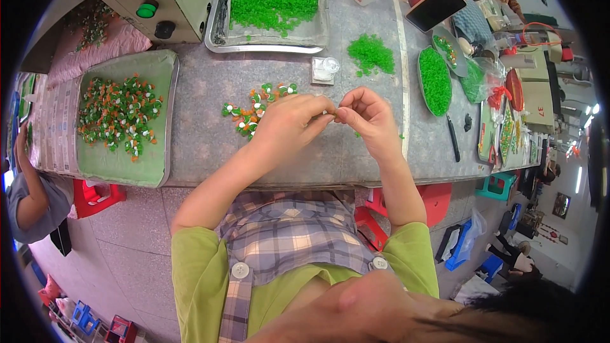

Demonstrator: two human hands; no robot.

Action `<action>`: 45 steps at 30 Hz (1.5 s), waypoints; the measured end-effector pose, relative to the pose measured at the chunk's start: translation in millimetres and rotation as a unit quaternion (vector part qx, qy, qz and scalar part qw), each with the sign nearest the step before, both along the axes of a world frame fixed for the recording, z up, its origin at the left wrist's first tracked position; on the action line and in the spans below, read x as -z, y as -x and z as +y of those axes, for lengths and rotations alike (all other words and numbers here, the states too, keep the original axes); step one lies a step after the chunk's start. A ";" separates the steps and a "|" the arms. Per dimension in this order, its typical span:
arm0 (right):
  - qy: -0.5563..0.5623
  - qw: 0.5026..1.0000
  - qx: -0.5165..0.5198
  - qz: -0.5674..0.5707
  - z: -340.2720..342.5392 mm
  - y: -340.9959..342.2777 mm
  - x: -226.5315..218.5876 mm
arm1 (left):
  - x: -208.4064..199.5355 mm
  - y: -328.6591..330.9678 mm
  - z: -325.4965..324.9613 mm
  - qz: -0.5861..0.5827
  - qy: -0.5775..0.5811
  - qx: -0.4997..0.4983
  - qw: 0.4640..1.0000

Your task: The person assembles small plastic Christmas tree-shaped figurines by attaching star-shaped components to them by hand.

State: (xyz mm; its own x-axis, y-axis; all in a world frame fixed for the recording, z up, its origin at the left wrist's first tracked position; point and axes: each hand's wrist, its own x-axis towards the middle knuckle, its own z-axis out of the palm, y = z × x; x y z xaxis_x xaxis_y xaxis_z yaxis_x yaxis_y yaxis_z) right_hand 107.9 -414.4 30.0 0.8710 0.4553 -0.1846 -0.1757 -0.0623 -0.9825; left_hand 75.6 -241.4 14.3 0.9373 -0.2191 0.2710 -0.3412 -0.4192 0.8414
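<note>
Over the grey worktable, my left hand and my right hand meet fingertip to fingertip. Both are closed in a pinch around something tiny; the fingers mostly cover it, so its kind cannot be told. Partly behind my left hand lies a loose pile of small green, orange and white pieces. Just beyond the hands stands a small white square block with a clear, glossy lump on top. A heap of small bright green pieces lies past my right hand.
A metal tray of green pieces sits at the back. To the left is a green tray with finished-looking multicoloured pieces. On the right are an oval dish of green pieces, a black pen and a phone. Another person sits far left.
</note>
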 end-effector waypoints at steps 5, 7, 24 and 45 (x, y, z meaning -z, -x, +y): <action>0.044 0.999 -0.004 0.007 -4.1 -6.0 0.2 | 3.4 -1.3 -1.1 0.057 0.036 -0.015 0.998; 0.118 0.993 -0.023 -0.021 -4.5 -6.8 0.5 | 4.8 -1.4 -1.3 0.062 0.037 -0.016 0.997; 0.372 0.872 0.022 -0.319 17.3 -62.8 5.9 | 18.9 -12.2 24.8 0.300 0.430 0.035 0.851; -0.016 0.996 -0.062 0.067 24.5 -33.4 -17.0 | 18.3 -10.9 16.9 0.319 0.432 0.074 0.840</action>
